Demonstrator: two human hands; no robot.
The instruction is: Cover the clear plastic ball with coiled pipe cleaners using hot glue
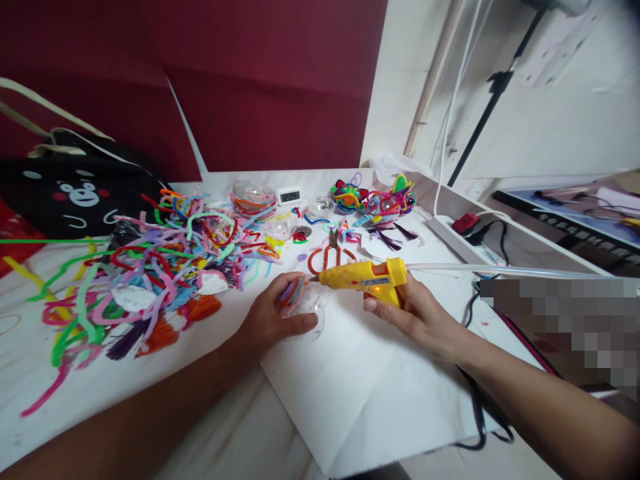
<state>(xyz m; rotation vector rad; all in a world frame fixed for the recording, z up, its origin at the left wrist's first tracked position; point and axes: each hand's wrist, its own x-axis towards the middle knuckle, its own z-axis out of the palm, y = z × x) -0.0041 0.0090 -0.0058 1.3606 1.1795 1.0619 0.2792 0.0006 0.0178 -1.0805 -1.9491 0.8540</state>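
Observation:
My left hand is closed around a clear plastic ball with coloured pipe cleaners on its upper left side. In my right hand is a yellow hot glue gun, gripped by its handle, with a glue stick trailing out of the back. The gun's nozzle points left and meets or nearly meets the pipe cleaners on the ball; I cannot tell whether they touch. A white paper sheet lies below both hands. Just beyond the gun rest orange-handled scissors.
A large tangle of pipe cleaners spreads over the left side. Two decorated balls, one a colourful fish shape, stand at the back near a small digital clock. A black bag sits back left. A black cable hangs at the right edge.

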